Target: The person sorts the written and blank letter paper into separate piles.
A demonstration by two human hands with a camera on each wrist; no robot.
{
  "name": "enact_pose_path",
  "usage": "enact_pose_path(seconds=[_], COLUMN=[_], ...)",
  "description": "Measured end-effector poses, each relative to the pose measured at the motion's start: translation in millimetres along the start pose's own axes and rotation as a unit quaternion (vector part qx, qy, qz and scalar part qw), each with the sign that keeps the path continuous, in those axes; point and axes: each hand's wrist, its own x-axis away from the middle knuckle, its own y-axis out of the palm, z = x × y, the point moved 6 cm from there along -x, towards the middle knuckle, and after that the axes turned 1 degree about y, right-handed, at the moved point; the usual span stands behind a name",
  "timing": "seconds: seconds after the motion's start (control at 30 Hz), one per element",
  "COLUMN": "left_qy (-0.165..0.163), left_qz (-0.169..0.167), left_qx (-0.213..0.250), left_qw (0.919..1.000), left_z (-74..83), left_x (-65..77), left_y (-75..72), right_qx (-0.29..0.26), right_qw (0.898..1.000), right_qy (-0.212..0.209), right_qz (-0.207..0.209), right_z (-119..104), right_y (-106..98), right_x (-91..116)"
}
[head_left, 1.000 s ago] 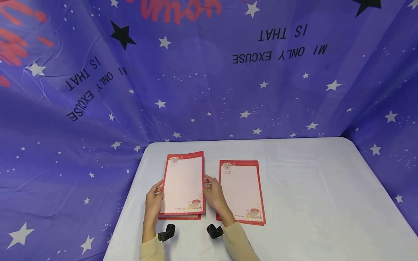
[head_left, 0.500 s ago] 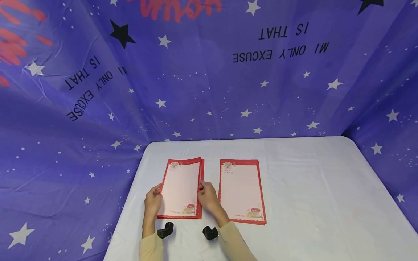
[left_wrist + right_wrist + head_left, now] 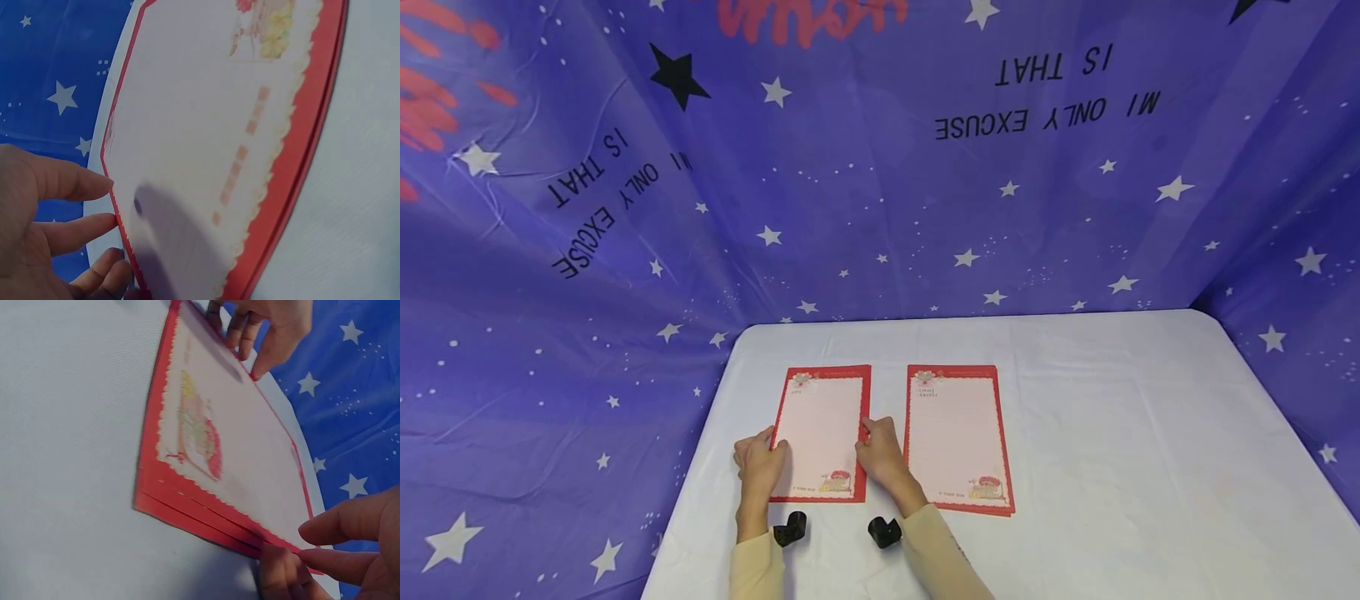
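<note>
A stack of red-bordered letter paper (image 3: 820, 425) lies on the table at left, its pink top sheet printed with flowers at one corner and a small picture at another. My left hand (image 3: 762, 468) is at the stack's left edge, index fingertip against the border and thumb just over it. At the opposite edge, my right hand (image 3: 882, 454) pinches the paper's border between thumb and fingers. In the right wrist view, several red layers (image 3: 194, 515) show slightly fanned beneath the top sheet. A second stack of the same paper (image 3: 957, 433) lies right of my right hand.
A white cloth covers the table (image 3: 1112, 450). Purple-blue curtains (image 3: 880, 167) with stars and lettering hang behind it and at both sides. Black wrist-worn devices (image 3: 884, 532) sit at the wrists, near the stack's front edge.
The lifted, bowed top sheet has come down flat onto the left stack. My right hand moved left and down with it; my left thumb swung over the left edge.
</note>
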Motion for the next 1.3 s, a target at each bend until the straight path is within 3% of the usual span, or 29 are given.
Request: enact_pose_path(seconds=[0.17, 0.33, 0.53, 0.7, 0.87, 1.07, 1.2, 1.3], left_qy=[-0.009, 0.015, 0.068, 0.109, 0.127, 0.103, 0.093, 0.097], left_qz=[0.033, 0.046, 0.002, -0.078, -0.15, -0.205, -0.231, -0.231], left_qx=[0.006, 0.048, 0.084, 0.103, 0.109, 0.122, 0.123, 0.107], left_qw=[0.9994, 0.9977, 0.9942, 0.9855, 0.9745, 0.9656, 0.9607, 0.9621], left_z=[8.5, 26.1, 59.3, 89.3, 107.0, 116.0, 122.2, 125.6], left_x=[4.7, 7.1, 16.0, 29.9, 42.4, 53.0, 57.9, 59.4], left_y=[3.9, 13.2, 41.4, 78.8, 106.1, 121.3, 127.8, 131.1], right_qx=[-0.03, -0.047, -0.013, 0.037, 0.072, 0.075, 0.073, 0.064], right_qw=[0.999, 0.996, 0.989, 0.979, 0.968, 0.965, 0.964, 0.965], right_qy=[0.003, 0.011, 0.06, 0.113, 0.162, 0.207, 0.214, 0.211], right_qz=[0.01, 0.075, 0.133, 0.168, 0.175, 0.144, 0.139, 0.145], right_z=[-1, 7, 30, 48, 60, 66, 66, 69], right_y=[-24, -74, -136, -174, -186, -186, -187, -187], right_x=[5, 11, 22, 40, 49, 54, 57, 58])
